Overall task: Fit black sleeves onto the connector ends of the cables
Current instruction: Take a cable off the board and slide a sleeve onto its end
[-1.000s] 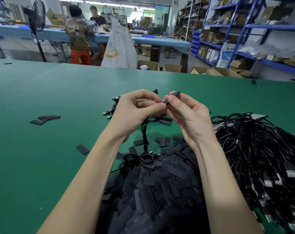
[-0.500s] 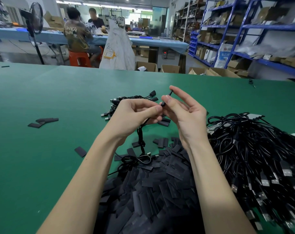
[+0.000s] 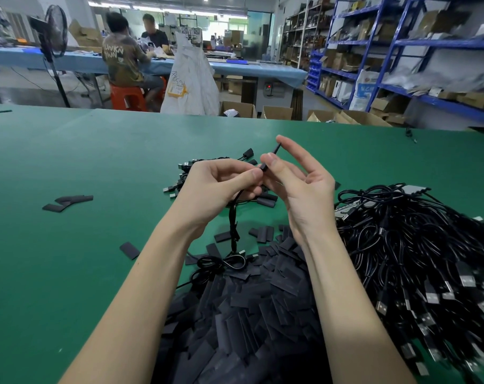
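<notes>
Pinching one thin black cable [image 3: 236,200], the left hand [image 3: 216,187] meets the right hand [image 3: 296,184] pinching a flat black sleeve [image 3: 271,157]; big unsleeved cable heap [image 3: 415,245] beside the right fingers remains.

Connector end [image 3: 264,166] hidden between fingertips.

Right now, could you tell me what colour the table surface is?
Green, seen plainly in the head view: the table surface.

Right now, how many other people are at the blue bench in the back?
2. One person on an orange stool, back to camera; second person across the bench, partly behind the first. White sack may hide more.
</notes>
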{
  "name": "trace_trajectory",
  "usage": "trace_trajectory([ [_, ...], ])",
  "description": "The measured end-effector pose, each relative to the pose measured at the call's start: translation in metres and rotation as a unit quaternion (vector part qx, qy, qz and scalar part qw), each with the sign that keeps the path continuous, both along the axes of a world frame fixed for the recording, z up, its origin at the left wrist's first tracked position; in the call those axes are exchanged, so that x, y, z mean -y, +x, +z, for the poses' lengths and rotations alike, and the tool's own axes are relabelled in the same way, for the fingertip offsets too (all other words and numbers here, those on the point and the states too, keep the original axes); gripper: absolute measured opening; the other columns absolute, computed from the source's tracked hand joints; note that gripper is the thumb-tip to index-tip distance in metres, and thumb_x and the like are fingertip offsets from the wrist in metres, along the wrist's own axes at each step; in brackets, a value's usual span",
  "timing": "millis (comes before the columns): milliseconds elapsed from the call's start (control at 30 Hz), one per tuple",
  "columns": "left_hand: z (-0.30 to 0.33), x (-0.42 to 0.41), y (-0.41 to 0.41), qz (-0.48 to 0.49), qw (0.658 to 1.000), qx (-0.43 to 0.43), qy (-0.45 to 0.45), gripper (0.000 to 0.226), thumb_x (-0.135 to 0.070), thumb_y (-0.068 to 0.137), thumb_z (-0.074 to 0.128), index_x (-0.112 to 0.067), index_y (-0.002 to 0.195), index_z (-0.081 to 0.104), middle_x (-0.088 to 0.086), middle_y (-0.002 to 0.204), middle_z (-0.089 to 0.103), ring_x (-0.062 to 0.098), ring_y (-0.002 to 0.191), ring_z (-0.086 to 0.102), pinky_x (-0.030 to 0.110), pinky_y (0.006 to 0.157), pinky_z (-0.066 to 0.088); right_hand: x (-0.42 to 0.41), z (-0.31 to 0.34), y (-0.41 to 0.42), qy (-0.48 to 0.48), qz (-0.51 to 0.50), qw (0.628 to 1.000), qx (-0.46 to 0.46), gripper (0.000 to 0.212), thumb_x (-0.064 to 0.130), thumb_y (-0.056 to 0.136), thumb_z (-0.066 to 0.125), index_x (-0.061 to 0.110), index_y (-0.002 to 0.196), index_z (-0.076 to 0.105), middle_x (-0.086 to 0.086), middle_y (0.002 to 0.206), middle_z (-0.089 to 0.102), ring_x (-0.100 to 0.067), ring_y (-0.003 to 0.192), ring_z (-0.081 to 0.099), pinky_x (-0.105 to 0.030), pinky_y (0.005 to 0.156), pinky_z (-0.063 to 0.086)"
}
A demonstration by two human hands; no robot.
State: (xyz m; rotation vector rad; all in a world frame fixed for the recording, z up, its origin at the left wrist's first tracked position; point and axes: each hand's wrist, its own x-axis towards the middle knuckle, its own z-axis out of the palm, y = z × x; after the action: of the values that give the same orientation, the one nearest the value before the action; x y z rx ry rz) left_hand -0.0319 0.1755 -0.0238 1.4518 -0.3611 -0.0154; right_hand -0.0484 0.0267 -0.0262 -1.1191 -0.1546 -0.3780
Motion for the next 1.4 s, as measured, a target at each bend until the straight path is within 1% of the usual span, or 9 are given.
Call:
trace_trajectory([
  [233,0.001,0.000,-0.002,0.003,1.000,0.007,0.010,0.003,-0.010,0.089,0.075,-0.010,0.089,0.078,0.009,0.076,0.077,0.010,0.067,0.071,0.012,0.065,0.053,0.002,-0.001,0.002,0.002,-0.004,1.000,-0.003,0.027,0.001,0.085,0.077,0.018,0.105,0.077,-0.011,0.086,0.078,-0.017,0.077,0.074,-0.027,0.074,0.061],
  [433,0.001,0.000,-0.002,0.003,1.000,0.008,0.018,0.003,-0.011,0.089,0.075,-0.011,0.088,0.078,0.009,0.076,0.076,0.011,0.067,0.071,0.013,0.066,0.053,0.003,-0.001,0.002,-0.001,-0.006,1.000,-0.005,0.027,0.001,0.085,0.078,0.017,0.107,0.076,-0.009,0.085,0.078,-0.015,0.074,0.074,-0.025,0.072,0.060],
  [867,0.000,0.000,0.000,0.006,1.000,0.009,0.018,0.004,-0.011,0.089,0.075,-0.007,0.091,0.077,0.009,0.076,0.077,0.010,0.068,0.071,0.013,0.065,0.053,0.001,0.000,0.001,-0.004,-0.014,1.000,0.001,0.027,0.000,0.085,0.078,0.016,0.107,0.076,-0.011,0.085,0.078,-0.015,0.076,0.074,-0.024,0.071,0.060],
  [1000,-0.001,-0.001,0.002,0.019,0.999,0.017,0.024,0.004,-0.011,0.089,0.075,-0.007,0.091,0.077,0.008,0.076,0.076,0.010,0.068,0.072,0.014,0.065,0.054,0.002,0.000,0.001,-0.017,-0.016,1.000,0.008,0.035,0.007,0.086,0.078,0.022,0.117,0.073,-0.011,0.092,0.079,-0.017,0.083,0.074,-0.026,0.075,0.060],
  [1100,-0.003,-0.001,0.005,0.036,0.998,0.021,0.037,0.003,-0.014,0.091,0.075,-0.011,0.090,0.077,0.008,0.078,0.077,0.015,0.069,0.073,0.019,0.066,0.056,0.007,0.000,0.002,-0.015,-0.013,1.000,0.001,0.049,0.015,0.089,0.076,0.028,0.134,0.060,-0.008,0.099,0.079,-0.024,0.091,0.076,-0.028,0.077,0.061],
  [1167,-0.006,-0.001,0.008,0.053,0.997,0.025,0.057,0.005,-0.018,0.093,0.073,-0.017,0.090,0.076,0.007,0.079,0.077,0.017,0.068,0.073,0.020,0.062,0.055,0.011,-0.002,0.003,-0.005,-0.021,1.000,-0.021,0.052,0.022,0.093,0.072,0.027,0.141,0.053,-0.004,0.099,0.079,-0.027,0.093,0.077,-0.029,0.075,0.061],
  [1233,-0.009,0.000,0.010,0.070,0.994,0.035,0.077,0.007,-0.020,0.095,0.070,-0.021,0.091,0.076,0.006,0.078,0.077,0.017,0.065,0.072,0.019,0.060,0.052,0.016,-0.003,0.003,-0.002,-0.034,0.998,-0.051,0.045,0.028,0.099,0.065,0.023,0.141,0.051,-0.003,0.100,0.079,-0.027,0.092,0.077,-0.030,0.075,0.062],
  [1300,-0.008,0.001,0.011,0.088,0.991,0.053,0.085,0.007,-0.021,0.096,0.069,-0.022,0.092,0.075,0.003,0.077,0.076,0.015,0.062,0.069,0.018,0.058,0.051,0.021,-0.005,0.004,-0.003,-0.042,0.996,-0.085,0.035,0.030,0.102,0.060,0.019,0.134,0.054,-0.005,0.099,0.079,-0.025,0.090,0.077,-0.031,0.074,0.063],
  [1400,0.002,0.002,0.019,0.135,0.976,0.107,0.133,0.006,-0.025,0.095,0.071,-0.024,0.092,0.076,-0.002,0.075,0.076,0.009,0.055,0.061,0.017,0.057,0.048,0.024,-0.010,0.005,-0.022,-0.040,0.991,-0.122,0.025,0.029,0.103,0.058,0.016,0.124,0.060,-0.004,0.094,0.079,-0.020,0.079,0.074,-0.026,0.068,0.062],
])
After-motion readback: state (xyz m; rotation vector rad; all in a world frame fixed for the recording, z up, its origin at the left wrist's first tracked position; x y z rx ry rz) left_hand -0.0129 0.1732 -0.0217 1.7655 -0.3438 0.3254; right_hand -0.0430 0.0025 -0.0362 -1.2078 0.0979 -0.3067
